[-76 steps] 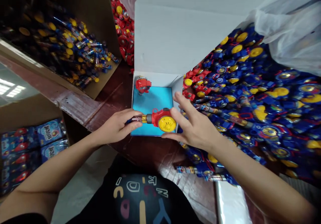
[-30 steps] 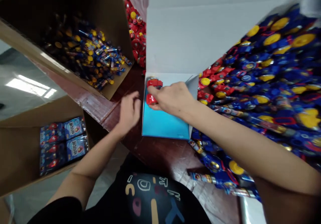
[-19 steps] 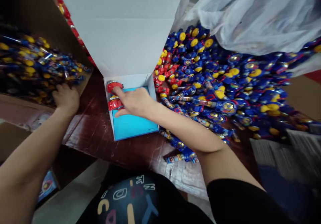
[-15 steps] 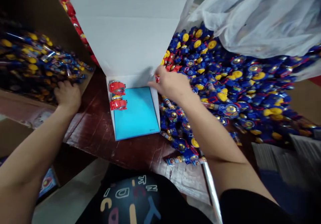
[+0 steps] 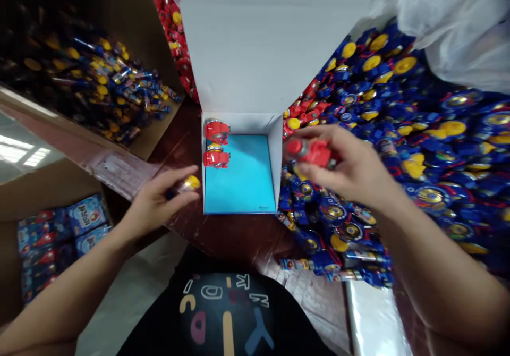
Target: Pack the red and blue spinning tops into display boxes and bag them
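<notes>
An open white box [image 5: 278,159] with a blue bottom stands in the middle, its tall lid raised behind. Two red toys, one at the back [image 5: 217,132] and one in front of it [image 5: 216,158], stand along its left wall. Left of the box, my left hand [image 5: 153,199] holds a small yellow-capped tube [image 5: 190,184] between thumb and fingers. To the right of the box, my right hand [image 5: 350,164] grips a red toy [image 5: 316,153], slightly blurred, above the pile of blue toys [image 5: 350,230].
A cardboard carton [image 5: 159,133] of yellow-capped tubes stands at the left. Below it, another carton holds packed blue boxes [image 5: 86,215]. More red toys [image 5: 184,66] lie behind the lid. A white plastic bag [image 5: 470,42] covers the far right of the pile.
My left hand has come out of the tube carton with a tube. My right hand has moved right, away from the box wall, and now holds a red toy. The view has shifted.
</notes>
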Available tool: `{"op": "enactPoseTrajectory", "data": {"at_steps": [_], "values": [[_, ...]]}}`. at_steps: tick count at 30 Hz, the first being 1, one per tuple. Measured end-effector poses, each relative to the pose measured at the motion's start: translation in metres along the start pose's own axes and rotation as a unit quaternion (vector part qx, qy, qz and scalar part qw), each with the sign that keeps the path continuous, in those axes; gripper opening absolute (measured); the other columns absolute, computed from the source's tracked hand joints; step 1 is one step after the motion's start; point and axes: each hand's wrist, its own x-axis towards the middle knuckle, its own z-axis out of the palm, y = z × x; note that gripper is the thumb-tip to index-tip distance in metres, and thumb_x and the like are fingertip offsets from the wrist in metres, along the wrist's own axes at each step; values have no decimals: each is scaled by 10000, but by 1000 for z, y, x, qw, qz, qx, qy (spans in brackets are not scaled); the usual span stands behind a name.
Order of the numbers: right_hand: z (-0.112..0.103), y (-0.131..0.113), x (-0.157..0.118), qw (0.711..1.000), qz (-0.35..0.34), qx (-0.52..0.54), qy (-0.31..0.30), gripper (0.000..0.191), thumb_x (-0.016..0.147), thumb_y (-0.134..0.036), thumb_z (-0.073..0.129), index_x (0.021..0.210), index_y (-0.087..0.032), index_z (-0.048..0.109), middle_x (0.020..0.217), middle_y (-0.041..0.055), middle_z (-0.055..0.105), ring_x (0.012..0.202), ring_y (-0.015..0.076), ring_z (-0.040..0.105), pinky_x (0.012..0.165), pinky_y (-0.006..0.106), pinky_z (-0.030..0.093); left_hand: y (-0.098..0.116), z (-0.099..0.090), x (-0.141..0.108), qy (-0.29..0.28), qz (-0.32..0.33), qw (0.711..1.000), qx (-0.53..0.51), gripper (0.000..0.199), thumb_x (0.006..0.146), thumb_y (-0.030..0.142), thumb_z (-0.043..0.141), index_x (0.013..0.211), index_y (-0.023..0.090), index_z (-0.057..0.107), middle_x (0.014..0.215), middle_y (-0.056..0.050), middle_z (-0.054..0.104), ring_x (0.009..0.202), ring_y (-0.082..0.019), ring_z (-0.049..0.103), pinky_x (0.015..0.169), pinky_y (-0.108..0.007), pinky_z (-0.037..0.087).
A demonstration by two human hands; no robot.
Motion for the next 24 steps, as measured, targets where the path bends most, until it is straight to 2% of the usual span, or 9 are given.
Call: {"op": "enactPoseTrajectory", "data": {"at_steps": [4, 9, 12, 14, 16, 18, 19, 21, 24], "values": [[39, -56, -15, 976, -191, 97, -42, 209, 967, -352, 640, 1117, -207, 662, 1154, 61, 785, 1048, 208, 742, 885, 334, 604, 38, 26, -3, -109, -23, 987, -120, 261, 996, 420, 763, 1169, 226, 767, 1001, -24, 778, 834, -153, 728, 753, -257, 573], [63, -76, -21, 966, -255, -41, -17, 165, 997, -329, 605, 1019, -183, 679, 1068, 78, 781, 958, 213, 705, 786, 316, 572, 52, 33, 3, -108, 65, 989, -75, 243, 1032, 363, 722, 1219, 210, 742, 1034, -48, 746, 896, -165, 720, 813, -286, 593], [59, -82, -23, 980, -187, -38, -58, 188, 982, -350, 605, 936, -177, 662, 945, 74, 763, 823, 188, 664, 697, 298, 511, 51, 37, -4, -68, 128, 989, -11, 256, 1062, 313, 669, 1276, 173, 686, 1062, -80, 724, 909, -174, 717, 810, -298, 616], [57, -85, -21, 983, -66, 63, -161, 230, 940, -412, 654, 892, -189, 631, 787, 17, 706, 683, 144, 599, 616, 269, 459, 47, 42, -9, -42, 189, 980, 48, 262, 1075, 270, 635, 1307, 149, 653, 1061, -96, 726, 903, -186, 720, 786, -307, 624], [57, -84, -17, 935, 53, 195, -292, 321, 944, -507, 664, 883, -197, 608, 709, -19, 665, 609, 120, 567, 561, 250, 445, 40, 46, -11, -17, 269, 957, 105, 279, 1075, 225, 616, 1342, 145, 627, 1056, -96, 741, 878, -197, 721, 757, -324, 624], [56, -79, -14, 889, 98, 298, -335, 431, 994, -615, 598, 993, -185, 629, 825, 27, 737, 683, 141, 658, 601, 268, 539, 32, 47, -10, -2, 300, 946, 125, 292, 1075, 217, 614, 1361, 163, 622, 1064, -93, 749, 886, -202, 725, 768, -339, 629], [55, -75, -15, 892, 87, 321, -308, 510, 996, -663, 588, 1119, -170, 638, 985, 84, 778, 797, 171, 721, 674, 304, 605, 28, 45, -9, -2, 285, 952, 116, 288, 1077, 228, 615, 1358, 171, 628, 1087, -98, 747, 916, -204, 729, 796, -345, 635], [51, -65, -21, 939, 14, 278, -201, 741, 944, -706, 673, 1425, -154, 554, 1383, 206, 697, 1139, 262, 747, 887, 420, 667, 21, 42, -7, -8, 209, 976, 67, 275, 1077, 278, 632, 1329, 170, 655, 1115, -112, 733, 974, -203, 734, 842, -338, 640], [48, -54, -37, 982, -136, 93, -89, 745, 993, -481, 724, 1631, -238, 428, 1652, 199, 498, 1453, 311, 598, 1104, 511, 611, 17, 42, -10, -47, 96, 994, -27, 248, 1050, 336, 688, 1244, 182, 701, 1050, -74, 728, 895, -166, 731, 788, -286, 630]]}}
